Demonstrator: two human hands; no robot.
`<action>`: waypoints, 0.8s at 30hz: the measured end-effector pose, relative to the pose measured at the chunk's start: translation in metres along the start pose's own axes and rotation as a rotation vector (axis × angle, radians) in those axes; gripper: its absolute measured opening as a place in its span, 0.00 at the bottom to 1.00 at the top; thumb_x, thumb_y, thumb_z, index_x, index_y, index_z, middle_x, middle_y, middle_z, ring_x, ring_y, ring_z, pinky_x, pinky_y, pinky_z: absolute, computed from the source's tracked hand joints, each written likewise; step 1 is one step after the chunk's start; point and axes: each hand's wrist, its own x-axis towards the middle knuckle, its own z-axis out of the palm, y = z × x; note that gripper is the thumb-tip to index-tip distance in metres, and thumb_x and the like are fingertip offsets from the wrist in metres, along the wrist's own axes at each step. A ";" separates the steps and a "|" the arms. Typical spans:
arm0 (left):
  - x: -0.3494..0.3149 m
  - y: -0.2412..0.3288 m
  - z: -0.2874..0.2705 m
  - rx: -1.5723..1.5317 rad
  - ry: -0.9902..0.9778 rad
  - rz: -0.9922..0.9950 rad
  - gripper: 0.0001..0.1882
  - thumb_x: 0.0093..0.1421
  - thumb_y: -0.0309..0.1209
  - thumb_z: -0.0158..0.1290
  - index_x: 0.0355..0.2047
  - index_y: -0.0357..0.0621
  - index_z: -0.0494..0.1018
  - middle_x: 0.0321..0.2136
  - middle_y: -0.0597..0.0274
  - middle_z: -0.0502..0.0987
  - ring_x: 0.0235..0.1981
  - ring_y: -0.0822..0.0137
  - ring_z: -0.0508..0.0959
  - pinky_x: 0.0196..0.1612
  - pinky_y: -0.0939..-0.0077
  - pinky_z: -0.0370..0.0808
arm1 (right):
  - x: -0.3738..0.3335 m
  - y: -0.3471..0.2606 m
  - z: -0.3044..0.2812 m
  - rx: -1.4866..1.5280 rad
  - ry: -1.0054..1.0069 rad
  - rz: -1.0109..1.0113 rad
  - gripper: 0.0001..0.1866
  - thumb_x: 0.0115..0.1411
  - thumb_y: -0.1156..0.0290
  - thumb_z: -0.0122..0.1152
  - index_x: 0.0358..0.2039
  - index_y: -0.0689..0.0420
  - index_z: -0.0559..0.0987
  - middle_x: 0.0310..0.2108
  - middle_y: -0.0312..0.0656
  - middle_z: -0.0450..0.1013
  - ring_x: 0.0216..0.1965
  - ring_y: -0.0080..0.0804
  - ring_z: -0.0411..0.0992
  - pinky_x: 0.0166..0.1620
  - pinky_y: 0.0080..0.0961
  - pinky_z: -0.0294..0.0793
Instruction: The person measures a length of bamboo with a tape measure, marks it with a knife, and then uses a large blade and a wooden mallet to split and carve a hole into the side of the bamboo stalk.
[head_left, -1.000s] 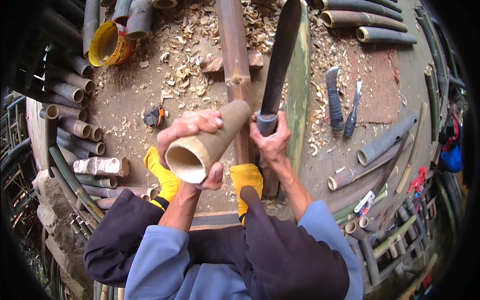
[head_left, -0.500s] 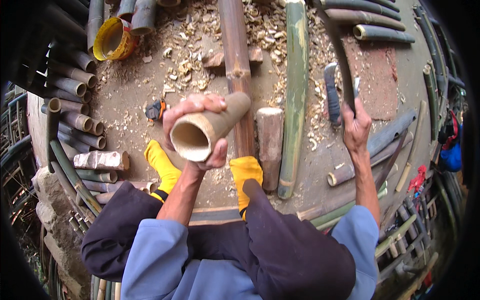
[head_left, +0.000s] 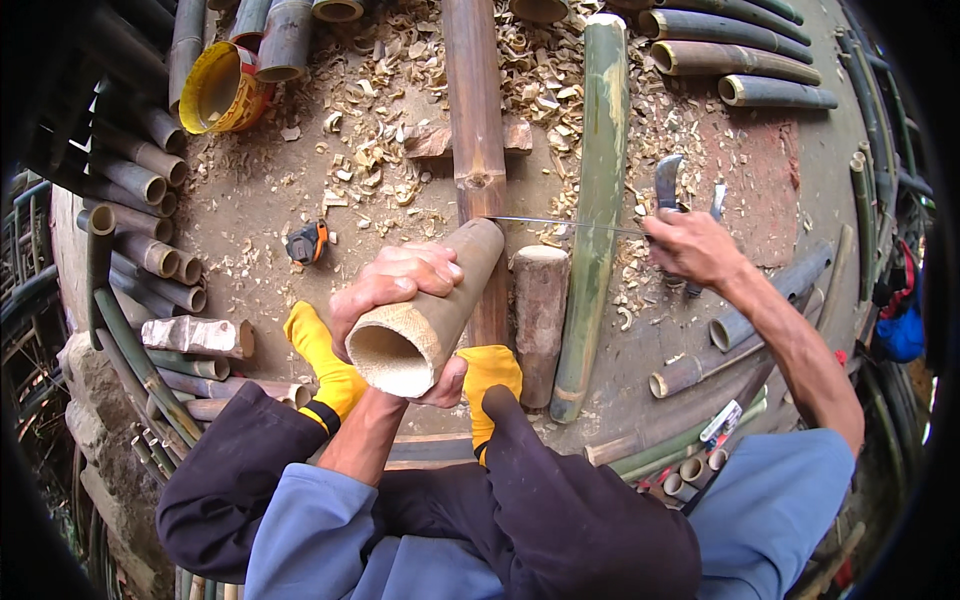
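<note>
Two hands busy: left hand (head_left: 400,285) grips bamboo tube (head_left: 425,315); right hand (head_left: 690,248) holds blade (head_left: 560,223).

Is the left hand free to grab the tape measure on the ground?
Probably not as is: the left hand grips the bamboo tube. The tape measure lies close by, unobstructed.

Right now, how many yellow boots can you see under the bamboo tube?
2: one yellow boot sits left of the bamboo tube held by the left hand; the other yellow boot sits just right of its open end.
</note>
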 end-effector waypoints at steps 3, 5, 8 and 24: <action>-0.002 -0.003 -0.002 -0.036 0.044 0.044 0.31 0.43 0.37 0.62 0.42 0.37 0.60 0.28 0.50 0.72 0.31 0.58 0.74 0.38 0.55 0.74 | -0.036 0.001 -0.011 -0.139 0.009 -0.007 0.06 0.57 0.67 0.53 0.31 0.54 0.68 0.20 0.42 0.68 0.20 0.36 0.71 0.19 0.31 0.71; 0.003 -0.005 -0.002 -0.028 0.037 0.057 0.31 0.43 0.37 0.62 0.42 0.37 0.60 0.28 0.50 0.72 0.31 0.57 0.75 0.38 0.55 0.74 | -0.042 -0.016 -0.005 -0.138 0.032 -0.046 0.06 0.57 0.67 0.54 0.30 0.54 0.68 0.20 0.41 0.68 0.20 0.35 0.71 0.19 0.31 0.72; 0.002 -0.006 0.000 -0.046 0.041 0.071 0.31 0.43 0.37 0.62 0.42 0.36 0.60 0.28 0.49 0.72 0.32 0.57 0.75 0.37 0.56 0.74 | -0.024 -0.049 0.007 -0.048 0.280 -0.226 0.07 0.57 0.67 0.53 0.28 0.55 0.68 0.18 0.40 0.66 0.19 0.32 0.71 0.16 0.29 0.71; -0.006 0.002 -0.066 0.249 -0.435 -0.938 0.46 0.46 0.42 0.64 0.60 0.42 0.53 0.52 0.51 0.67 0.54 0.59 0.68 0.57 0.63 0.64 | -0.055 -0.175 0.003 0.750 0.642 0.359 0.25 0.49 0.72 0.59 0.49 0.61 0.65 0.37 0.49 0.72 0.31 0.38 0.73 0.34 0.32 0.74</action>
